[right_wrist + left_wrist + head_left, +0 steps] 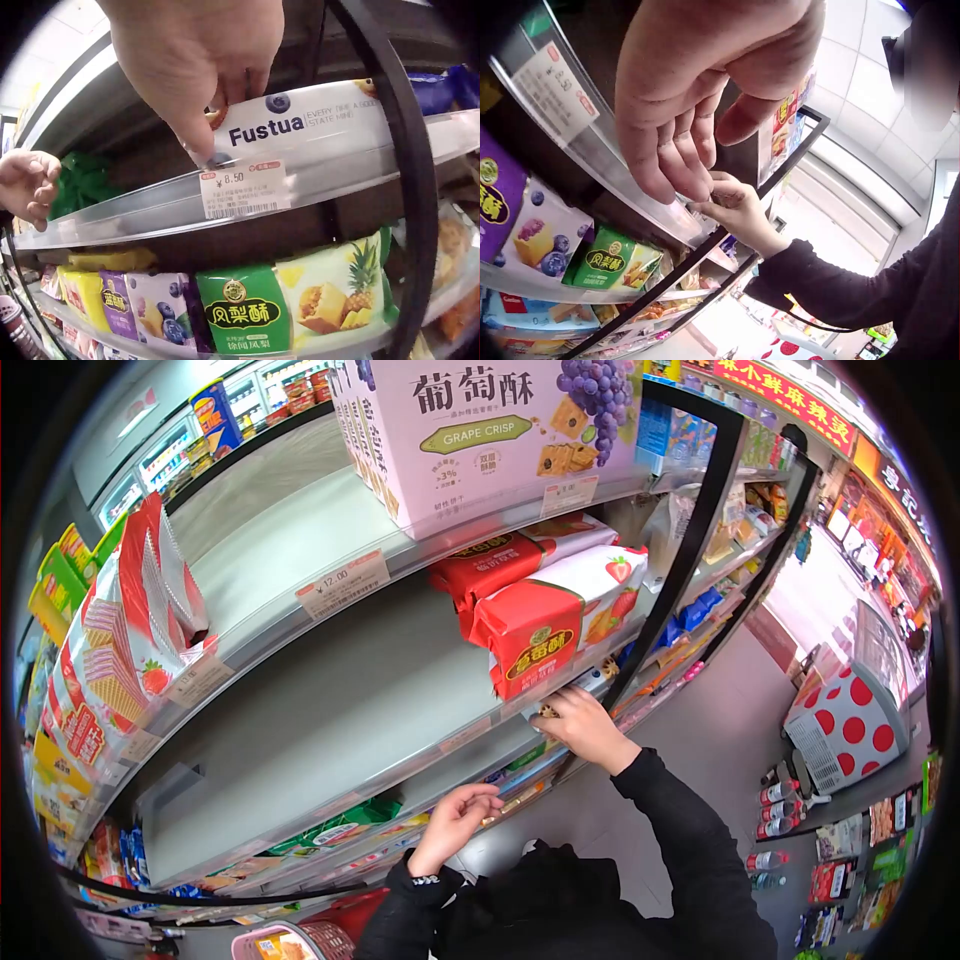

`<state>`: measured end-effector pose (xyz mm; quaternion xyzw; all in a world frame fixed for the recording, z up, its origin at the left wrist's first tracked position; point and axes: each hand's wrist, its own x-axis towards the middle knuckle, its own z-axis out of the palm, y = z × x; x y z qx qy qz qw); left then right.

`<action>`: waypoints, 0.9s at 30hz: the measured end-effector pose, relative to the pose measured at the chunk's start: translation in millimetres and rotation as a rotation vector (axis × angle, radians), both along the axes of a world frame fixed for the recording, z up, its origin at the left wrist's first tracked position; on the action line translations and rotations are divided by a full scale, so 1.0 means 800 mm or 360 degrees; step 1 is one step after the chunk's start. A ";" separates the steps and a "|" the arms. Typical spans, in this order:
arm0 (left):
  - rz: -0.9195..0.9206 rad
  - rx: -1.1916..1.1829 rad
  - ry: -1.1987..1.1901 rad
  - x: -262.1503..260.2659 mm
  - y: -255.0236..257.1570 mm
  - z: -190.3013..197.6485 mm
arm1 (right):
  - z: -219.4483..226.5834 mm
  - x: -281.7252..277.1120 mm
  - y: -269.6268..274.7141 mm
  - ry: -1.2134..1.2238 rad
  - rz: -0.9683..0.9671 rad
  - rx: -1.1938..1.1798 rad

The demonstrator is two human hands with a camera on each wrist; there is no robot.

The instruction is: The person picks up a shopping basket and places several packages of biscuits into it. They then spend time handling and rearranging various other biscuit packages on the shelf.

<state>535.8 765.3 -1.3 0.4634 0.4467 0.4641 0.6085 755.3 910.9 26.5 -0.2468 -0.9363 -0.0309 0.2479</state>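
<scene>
My right hand (585, 728) reaches to a lower shelf at the rack's corner post. In the right wrist view that hand (199, 64) grips the left end of a white Fustua snack pack (300, 120) with a blueberry print, thumb in front and fingers partly hidden behind. The pack sits behind a clear shelf lip bearing an 8.50 price tag (244, 191). My left hand (455, 825) hovers before the shelf edge, fingers loosely curled and holding nothing. Above my right hand lie red strawberry biscuit packs (545, 630).
Purple grape crisp boxes (480, 450) fill part of the top shelf. Green pineapple pastry packs (244, 311) lie on the shelf below the Fustua pack. A black post (405, 165) stands right beside it. A pink basket (325, 938) is near my body; a red-dotted freezer (850, 725) stands to the right.
</scene>
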 end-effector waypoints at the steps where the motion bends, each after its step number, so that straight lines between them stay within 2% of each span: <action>1: -0.0019 -0.0121 -0.0027 0.008 0.007 0.006 | -0.001 0.000 0.005 0.0018 0.0038 -0.0029; 3: -0.0001 -0.0249 -0.0066 0.027 0.020 0.014 | -0.006 -0.004 0.012 0.0057 0.0097 0.0004; 6: 0.0146 -0.0392 -0.0546 0.043 0.040 0.021 | 0.006 -0.016 0.006 0.0250 0.0119 -0.0053; 7: 0.0183 -0.0389 -0.0552 0.044 0.045 0.016 | 0.009 -0.019 -0.001 0.0249 0.0156 -0.0060; 9: 0.0159 -0.0470 -0.1122 0.046 0.059 0.012 | 0.012 -0.024 -0.013 0.0295 0.0245 -0.0107; 10: 0.0243 -0.0418 -0.1190 0.052 0.061 0.021 | 0.012 -0.027 -0.018 0.0369 0.0324 -0.0106; 11: 0.0260 -0.0415 -0.1190 0.052 0.062 0.019 | 0.016 -0.028 -0.024 0.0391 0.0413 -0.0102; 13: 0.0481 -0.0360 -0.1153 0.053 0.064 0.021 | 0.014 -0.028 -0.038 0.0359 0.0490 -0.0107; 14: 0.0555 -0.0464 -0.1060 0.053 0.062 0.024 | 0.011 -0.027 -0.043 0.0362 0.0498 -0.0115; 17: 0.0597 -0.0484 -0.0834 0.050 0.059 0.020 | 0.014 -0.023 -0.050 0.0356 0.0565 -0.0133; 19: 0.0668 -0.0513 -0.0840 0.053 0.055 0.024 | 0.030 -0.009 -0.054 0.0406 0.0461 -0.0583; 21: 0.0683 -0.0486 -0.0726 0.051 0.043 0.031 | 0.029 0.010 -0.046 0.0502 0.0393 -0.0656; 23: 0.0594 -0.0444 -0.0735 0.041 0.018 0.036 | 0.024 0.027 -0.041 0.0891 -0.0002 -0.0874; 25: 0.0474 -0.0417 -0.0646 0.026 -0.016 0.027 | 0.015 0.042 -0.040 0.1037 -0.0184 -0.1335; 26: 0.0459 -0.0451 -0.0628 0.021 -0.034 0.025 | 0.002 0.050 -0.040 0.1079 -0.0159 -0.1625; 27: 0.0444 -0.0485 -0.0612 0.017 -0.053 0.023 | -0.001 0.056 -0.042 0.1081 -0.0156 -0.1623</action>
